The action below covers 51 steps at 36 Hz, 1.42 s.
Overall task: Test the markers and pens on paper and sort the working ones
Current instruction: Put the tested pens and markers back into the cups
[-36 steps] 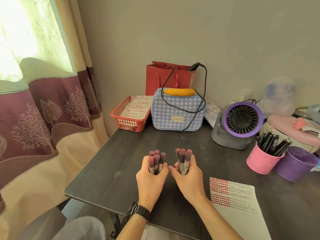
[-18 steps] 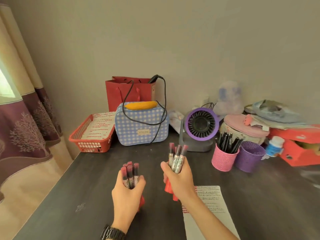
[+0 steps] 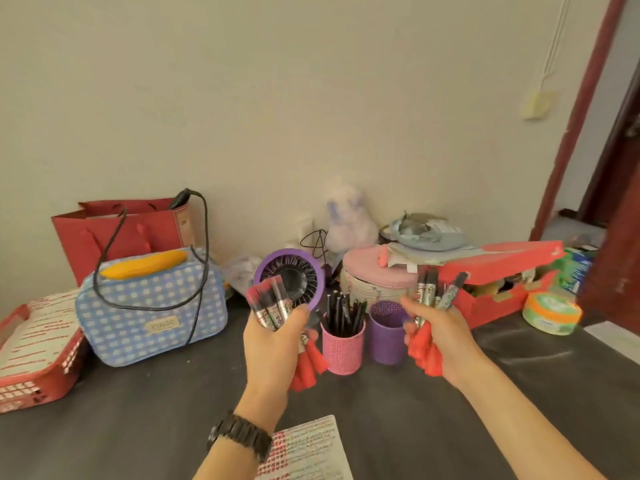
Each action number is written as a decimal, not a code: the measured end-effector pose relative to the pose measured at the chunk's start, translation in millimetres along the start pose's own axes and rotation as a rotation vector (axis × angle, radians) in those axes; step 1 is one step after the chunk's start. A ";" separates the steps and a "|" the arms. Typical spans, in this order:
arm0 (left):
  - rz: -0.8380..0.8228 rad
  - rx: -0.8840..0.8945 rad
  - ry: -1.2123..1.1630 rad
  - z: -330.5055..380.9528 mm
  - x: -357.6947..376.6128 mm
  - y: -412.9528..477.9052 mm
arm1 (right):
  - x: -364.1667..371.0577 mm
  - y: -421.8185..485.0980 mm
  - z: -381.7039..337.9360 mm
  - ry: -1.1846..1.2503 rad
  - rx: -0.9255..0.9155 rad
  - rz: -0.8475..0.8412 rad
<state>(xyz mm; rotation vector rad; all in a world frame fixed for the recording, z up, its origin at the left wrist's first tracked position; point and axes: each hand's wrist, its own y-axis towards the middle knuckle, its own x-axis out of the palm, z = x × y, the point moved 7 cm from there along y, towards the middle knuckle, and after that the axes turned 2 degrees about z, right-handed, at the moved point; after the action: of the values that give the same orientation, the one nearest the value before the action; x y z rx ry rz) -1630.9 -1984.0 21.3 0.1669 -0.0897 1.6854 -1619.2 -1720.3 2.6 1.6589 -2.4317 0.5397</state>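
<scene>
A bundle of markers (image 3: 269, 306) is clamped in the left hand (image 3: 273, 341) and a second bundle (image 3: 433, 292) in the right hand (image 3: 446, 341), both held above the table (image 3: 138, 410), flanking the pink cup (image 3: 343, 346) and purple cup (image 3: 384, 336).

— Markers?
— Mid-frame, two bunches, red caps down: left bundle (image 3: 268, 308) in the left hand (image 3: 273, 344), right bundle (image 3: 434, 296) in the right hand (image 3: 440, 337).
— Pens?
— Black pens (image 3: 343, 311), upright in the pink cup (image 3: 343, 348) between the bundles; purple cup (image 3: 384, 341) just right of it.
— Paper?
— Paper (image 3: 308, 448), bottom centre, flat, rows of red marks.
</scene>
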 end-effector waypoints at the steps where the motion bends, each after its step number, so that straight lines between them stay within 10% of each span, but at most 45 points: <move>1: -0.030 -0.023 -0.023 0.9 20.8 6.1 | -7.0 6.5 -5.4 0.043 -0.011 0.009; 12: -0.046 -0.072 -0.188 2.3 146.3 50.2 | -25.2 88.8 -18.1 0.383 -0.122 0.149; 29: 0.021 0.075 -0.096 -12.0 168.9 73.2 | -1.8 120.4 -4.6 -0.408 -0.408 0.120; 51: 0.220 0.300 0.212 -49.4 193.3 76.9 | -21.7 125.7 11.3 -0.319 -0.328 0.060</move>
<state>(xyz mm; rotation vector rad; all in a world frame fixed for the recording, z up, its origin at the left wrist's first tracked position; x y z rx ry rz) -1732.0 -1796.2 6.9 0.2068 0.3152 1.9205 -1726.0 -1665.0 -41.0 1.6364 -2.6115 -0.1288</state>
